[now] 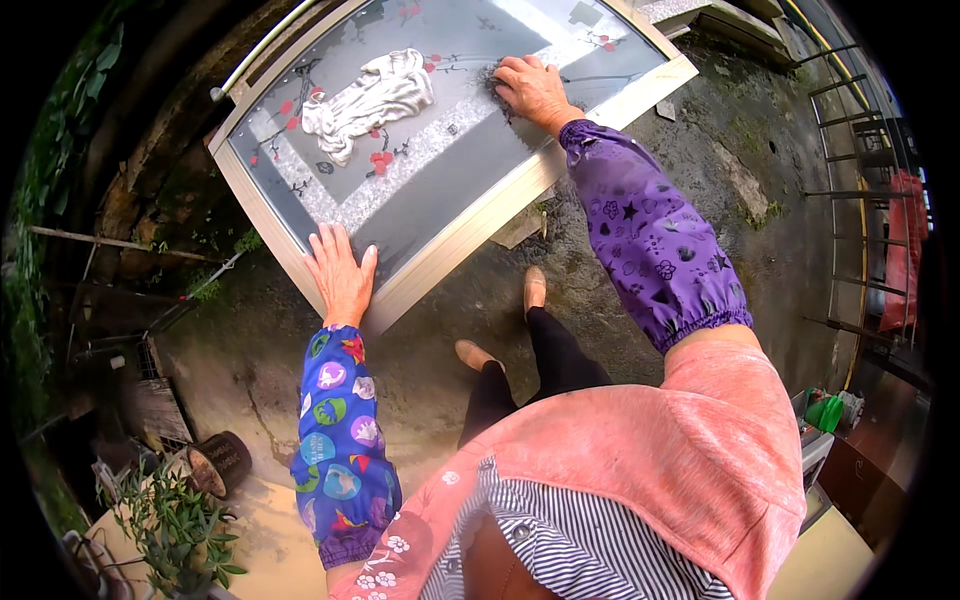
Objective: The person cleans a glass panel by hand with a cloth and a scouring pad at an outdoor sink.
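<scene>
Damp, stained concrete ground [420, 370], leafy plant [175, 525] at lower left, red cloth [903, 250] on the metal rack at right. Before the person stands a framed panel [450, 190], probably a glass tabletop, spanning the upper middle. Hands apart: left hand [340, 275] laid flat, fingers spread, at the near-left corner; right hand [537, 95] bent over a dark, wiry-looking patch [499, 97], perhaps a scouring pad, though whether it grips cannot be told. Panel likely heavy, rigid, slick if wet, breakable at the glass; best held by the pale wooden frame [480, 230], two sides at once. Frame straight-edged, grained; surface glossy grey with speckled pale bands, red blossoms, dark twigs. White cloth [368, 102] on it, soft, rumpled into ridges, easily pinched anywhere.
</scene>
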A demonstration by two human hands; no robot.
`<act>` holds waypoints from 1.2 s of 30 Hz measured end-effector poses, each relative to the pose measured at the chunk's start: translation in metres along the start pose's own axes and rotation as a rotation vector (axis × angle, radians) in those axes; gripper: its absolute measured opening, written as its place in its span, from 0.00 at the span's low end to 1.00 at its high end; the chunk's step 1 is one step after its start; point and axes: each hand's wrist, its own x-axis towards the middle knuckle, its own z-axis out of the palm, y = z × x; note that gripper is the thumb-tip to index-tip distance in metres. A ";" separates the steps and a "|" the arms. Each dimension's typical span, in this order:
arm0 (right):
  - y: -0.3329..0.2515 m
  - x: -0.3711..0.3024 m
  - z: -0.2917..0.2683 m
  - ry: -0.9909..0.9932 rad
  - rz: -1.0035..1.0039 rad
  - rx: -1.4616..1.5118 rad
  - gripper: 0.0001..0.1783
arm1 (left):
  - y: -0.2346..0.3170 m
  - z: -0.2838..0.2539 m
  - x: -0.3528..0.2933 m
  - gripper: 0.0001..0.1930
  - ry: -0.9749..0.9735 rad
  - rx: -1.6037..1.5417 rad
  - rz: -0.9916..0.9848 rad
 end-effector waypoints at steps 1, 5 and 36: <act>0.027 0.008 -0.004 0.018 0.069 -0.079 0.12 | 0.004 0.003 0.006 0.38 0.042 -0.031 -0.001; 0.051 0.021 -0.002 0.038 0.218 -0.092 0.12 | 0.030 0.011 0.035 0.39 0.132 -0.063 0.000; -0.043 -0.042 -0.050 -0.213 -0.339 0.423 0.14 | 0.135 0.001 0.111 0.34 0.109 -0.086 0.241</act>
